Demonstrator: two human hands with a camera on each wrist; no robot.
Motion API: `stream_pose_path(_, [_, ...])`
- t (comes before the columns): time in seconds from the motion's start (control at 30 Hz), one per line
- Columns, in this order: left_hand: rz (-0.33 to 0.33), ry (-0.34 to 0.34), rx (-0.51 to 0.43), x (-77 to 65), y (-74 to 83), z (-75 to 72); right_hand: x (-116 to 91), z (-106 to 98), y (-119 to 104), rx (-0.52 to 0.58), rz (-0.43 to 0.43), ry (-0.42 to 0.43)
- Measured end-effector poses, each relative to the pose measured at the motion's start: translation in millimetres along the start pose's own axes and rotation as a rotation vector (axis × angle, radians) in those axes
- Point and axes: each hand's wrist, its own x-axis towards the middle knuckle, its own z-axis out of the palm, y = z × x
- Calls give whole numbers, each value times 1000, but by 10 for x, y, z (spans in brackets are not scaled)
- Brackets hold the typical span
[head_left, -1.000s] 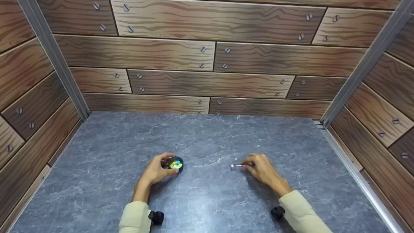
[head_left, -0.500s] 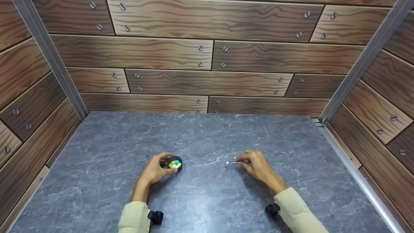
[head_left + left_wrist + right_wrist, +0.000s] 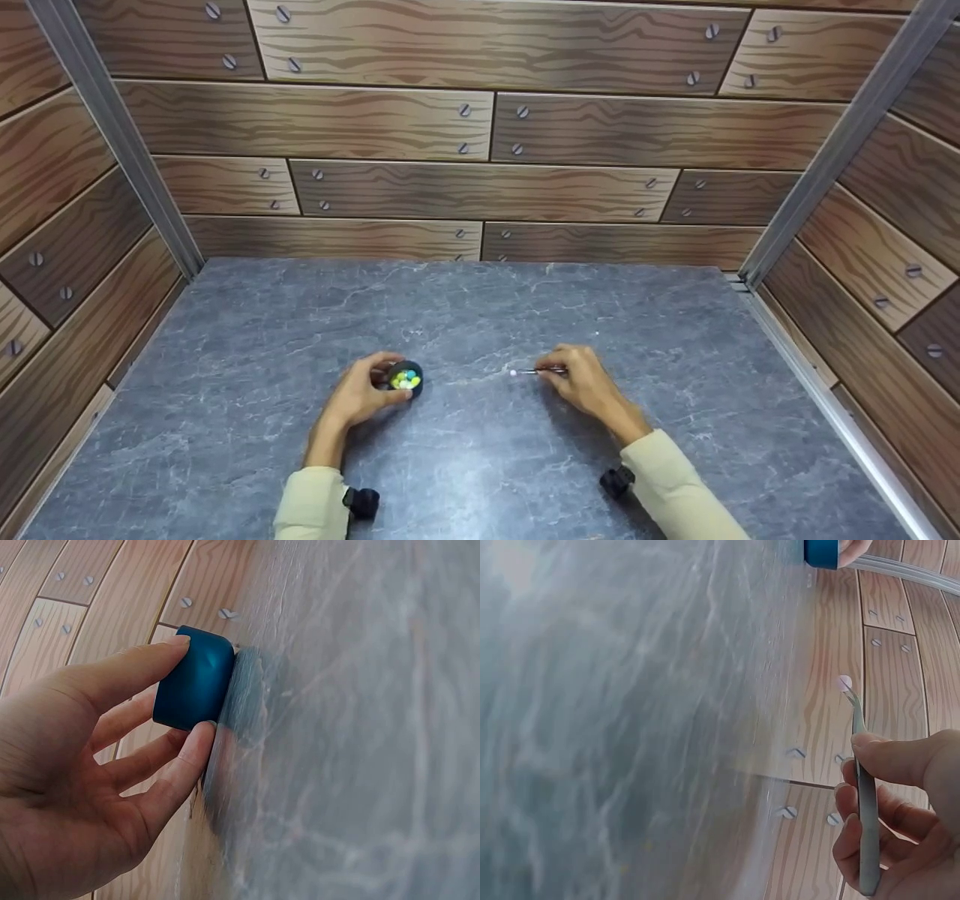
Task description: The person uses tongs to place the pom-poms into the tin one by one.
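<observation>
My left hand [image 3: 358, 394] holds a small round teal cup [image 3: 196, 679] between thumb and fingers, low at the tabletop. From above, yellow, blue and white beads [image 3: 406, 379] show inside its dark rim. To the right, my right hand [image 3: 589, 382] pinches metal tweezers [image 3: 868, 817], whose bent tips point toward the cup. At those tips sits one whitish bead [image 3: 844, 682], held over the table and apart from the cup. The right wrist view also catches part of the cup at its top edge.
The grey marbled tabletop [image 3: 465, 315] spreads beneath both hands. A tiny white speck [image 3: 597, 332] lies on it behind the right hand. Wood-patterned walls [image 3: 390, 187] with metal corner posts [image 3: 817, 157] enclose the back and sides.
My right hand has shifted left, carrying the tweezers and the white bead closer to the cup. A white speck beside that hand no longer shows. The left hand and cup stay in place.
</observation>
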Motion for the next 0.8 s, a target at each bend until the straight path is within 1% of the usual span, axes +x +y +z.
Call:
stream_pose_path(0.2, [-13,-5,12,-2,3,-13,69,53,-74,39,7,-18])
stream_pose_path(0.33, [-15,-6,13,5,5,-15,116,90,-127,43,-3,-18])
stream_pose_path(0.57, [1,-9,3,5,7,-6,208,146,-233,40,-28,-7])
stream_pose_path(0.8, [-11,-8,-3,1,-4,2,297,196,-350,58,-23,-23])
